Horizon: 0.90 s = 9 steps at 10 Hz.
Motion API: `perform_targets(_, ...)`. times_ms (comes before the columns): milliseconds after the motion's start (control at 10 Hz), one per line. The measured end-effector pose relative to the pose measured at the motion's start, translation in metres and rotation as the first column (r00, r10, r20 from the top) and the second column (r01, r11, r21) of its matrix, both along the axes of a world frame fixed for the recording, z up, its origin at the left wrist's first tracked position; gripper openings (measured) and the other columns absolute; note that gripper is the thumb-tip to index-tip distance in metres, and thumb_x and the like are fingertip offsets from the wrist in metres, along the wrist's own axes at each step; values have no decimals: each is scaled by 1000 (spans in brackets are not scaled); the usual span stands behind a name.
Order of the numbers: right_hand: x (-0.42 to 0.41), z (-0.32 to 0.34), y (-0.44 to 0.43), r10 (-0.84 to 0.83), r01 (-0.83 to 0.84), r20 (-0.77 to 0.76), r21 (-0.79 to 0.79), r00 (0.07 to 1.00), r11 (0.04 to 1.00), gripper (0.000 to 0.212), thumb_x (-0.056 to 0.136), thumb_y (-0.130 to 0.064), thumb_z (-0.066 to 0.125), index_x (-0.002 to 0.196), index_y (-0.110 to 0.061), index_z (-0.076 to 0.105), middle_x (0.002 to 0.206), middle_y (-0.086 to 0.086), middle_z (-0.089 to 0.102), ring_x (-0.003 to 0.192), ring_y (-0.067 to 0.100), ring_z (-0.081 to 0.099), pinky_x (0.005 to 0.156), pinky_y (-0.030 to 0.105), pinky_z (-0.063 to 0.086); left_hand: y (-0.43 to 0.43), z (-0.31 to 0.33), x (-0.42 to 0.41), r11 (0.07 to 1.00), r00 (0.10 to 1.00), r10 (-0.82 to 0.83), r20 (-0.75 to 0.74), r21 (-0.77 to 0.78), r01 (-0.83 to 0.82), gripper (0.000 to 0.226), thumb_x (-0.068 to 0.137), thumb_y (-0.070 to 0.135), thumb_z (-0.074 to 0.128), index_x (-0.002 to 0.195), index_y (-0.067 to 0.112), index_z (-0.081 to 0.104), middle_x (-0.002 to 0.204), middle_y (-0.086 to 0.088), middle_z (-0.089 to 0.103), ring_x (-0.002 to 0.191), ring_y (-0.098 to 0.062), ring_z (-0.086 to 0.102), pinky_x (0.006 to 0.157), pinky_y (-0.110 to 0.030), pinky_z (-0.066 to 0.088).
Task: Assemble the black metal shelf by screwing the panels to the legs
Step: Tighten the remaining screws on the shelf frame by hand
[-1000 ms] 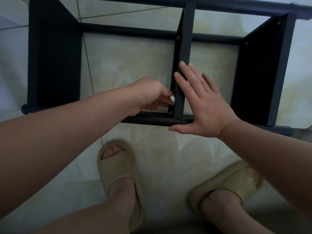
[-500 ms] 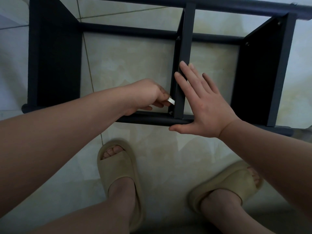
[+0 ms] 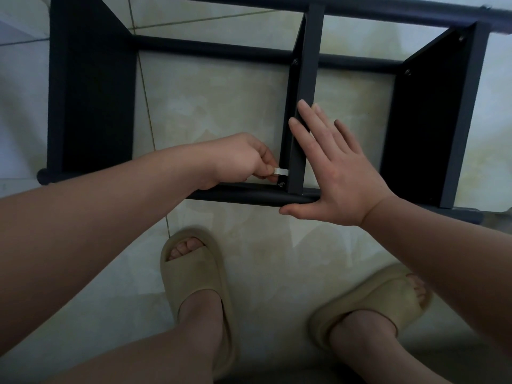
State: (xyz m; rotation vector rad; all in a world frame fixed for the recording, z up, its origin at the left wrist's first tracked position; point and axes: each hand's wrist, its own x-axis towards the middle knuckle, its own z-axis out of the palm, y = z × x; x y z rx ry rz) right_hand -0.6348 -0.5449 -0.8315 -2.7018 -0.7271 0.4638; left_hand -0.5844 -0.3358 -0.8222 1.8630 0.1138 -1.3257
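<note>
The black metal shelf lies on its side on the floor, with three panels standing between round legs. My left hand pinches a small silvery key-like tool just above a screw where the middle panel meets the near leg. My right hand lies flat with straight fingers against the right side of the middle panel, thumb along the near leg. A left panel and a right panel stand at the shelf's ends. More screws show at the far leg.
My two feet in beige slippers stand on the pale tiled floor right in front of the near leg. Another black leg crosses the top of the view.
My left hand has drawn slightly left and down, so the silvery tool now shows between its fingertips near the screw. My right hand has stayed pressed on the middle panel.
</note>
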Motion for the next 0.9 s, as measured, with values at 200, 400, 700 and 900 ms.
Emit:
perform_targets(200, 0, -1, -1, -1, 1, -5, 11, 1000, 1000, 122, 75, -85, 51, 162, -9, 12, 170, 10, 0, 157, 25, -3, 123, 59, 15, 1, 3, -2, 998, 998, -59, -5, 9, 59, 12, 94, 8, 63, 91, 14, 73, 91, -2, 73, 91, -17, 62, 85, -31, 48)
perform_targets(400, 0, -4, -2, 17, -17, 7, 10, 1000, 1000, 122, 75, -88, 48, 162, -10, 10, 170, 8, -1, 157, 24, -4, 124, 58, 14, 0, 2, -4, 997, 998, -57, 15, 45, 56, 15, 91, 9, 65, 84, 18, 74, 97, -7, 75, 90, -19, 66, 77, -29, 50)
perform_targets(700, 6, 45, -9, -49, 22, -251, -111, 967, 994, 138, 55, -103, 31, 159, -27, -18, 157, -15, -39, 152, 9, -23, 124, 41, -9, 19, 47, 18, 928, 955, -158, 252, 368, 56, 28, 92, 12, 58, 71, 27, 68, 97, -6, 72, 97, -26, 63, 88, -41, 53)
perform_targets(900, -26, 124, -68, -301, 279, -166, -141, 939, 950, 93, 91, -72, 45, 163, -29, 4, 170, -8, 5, 156, 14, 8, 125, 38, 11, -18, 128, 17, 952, 906, -190, 378, 297, 76, 17, 93, 13, 64, 79, 23, 70, 83, -1, 65, 81, -19, 60, 61, -25, 42)
